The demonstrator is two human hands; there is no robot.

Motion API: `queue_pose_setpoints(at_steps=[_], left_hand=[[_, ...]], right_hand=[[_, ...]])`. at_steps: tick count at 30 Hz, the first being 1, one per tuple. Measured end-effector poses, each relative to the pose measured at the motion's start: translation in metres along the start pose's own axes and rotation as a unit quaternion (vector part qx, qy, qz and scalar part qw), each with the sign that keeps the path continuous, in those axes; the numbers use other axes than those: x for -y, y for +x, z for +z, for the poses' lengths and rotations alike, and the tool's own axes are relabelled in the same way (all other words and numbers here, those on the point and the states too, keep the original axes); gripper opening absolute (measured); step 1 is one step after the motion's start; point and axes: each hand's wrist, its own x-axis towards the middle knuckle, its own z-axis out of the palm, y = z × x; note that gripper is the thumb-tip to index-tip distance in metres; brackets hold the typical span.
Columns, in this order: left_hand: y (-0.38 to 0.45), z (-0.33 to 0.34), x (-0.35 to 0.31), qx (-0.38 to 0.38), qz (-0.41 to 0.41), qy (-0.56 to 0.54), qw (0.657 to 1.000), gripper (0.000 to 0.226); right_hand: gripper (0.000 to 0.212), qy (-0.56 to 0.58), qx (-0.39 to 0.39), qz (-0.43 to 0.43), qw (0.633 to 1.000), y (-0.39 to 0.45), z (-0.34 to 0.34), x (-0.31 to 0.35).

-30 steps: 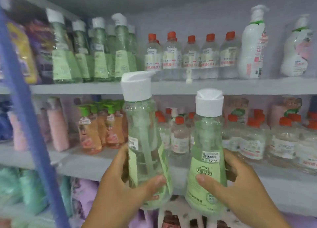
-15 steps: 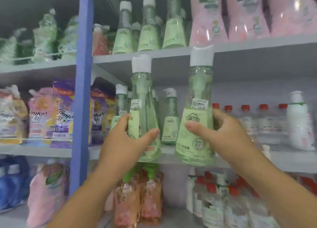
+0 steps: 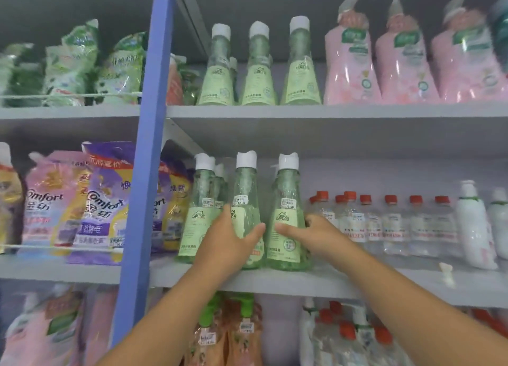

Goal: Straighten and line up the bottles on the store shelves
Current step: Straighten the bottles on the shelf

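Note:
Two clear green bottles with white caps stand upright on the middle shelf (image 3: 275, 281). My left hand (image 3: 228, 242) grips the left green bottle (image 3: 246, 200) around its lower body. My right hand (image 3: 316, 236) grips the right green bottle (image 3: 287, 214) from its right side, thumb across the label. A third green bottle (image 3: 199, 208) stands just left of them, with more behind it. Three like bottles (image 3: 257, 74) line the shelf above.
A blue upright post (image 3: 148, 145) divides the shelving at left. Small clear bottles with red caps (image 3: 390, 222) and white bottles (image 3: 474, 228) stand to the right. Pink pouches (image 3: 351, 63) fill the top shelf. Refill bags (image 3: 104, 200) sit left of the post.
Both hands carried the two green bottles up and forward from in front of me and set them down on the middle shelf beside the other green bottles.

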Motion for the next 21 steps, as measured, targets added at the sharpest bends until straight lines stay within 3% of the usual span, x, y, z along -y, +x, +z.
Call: queue_pose_setpoints(at_steps=[6, 11, 21], left_hand=[[0.017, -0.006, 0.003, 0.011, 0.027, -0.008, 1.0, 0.056], [0.027, 0.005, 0.008, -0.02, 0.016, 0.03, 0.999, 0.064], [0.032, 0.017, 0.01, -0.092, 0.025, 0.107, 0.99, 0.091]], right_hand=[[0.042, -0.042, 0.012, 0.014, 0.999, 0.011, 0.0, 0.001], [0.034, -0.058, 0.002, -0.002, 0.998, 0.016, 0.002, -0.003], [0.05, -0.094, 0.037, 0.007, 0.995, 0.025, -0.006, -0.006]])
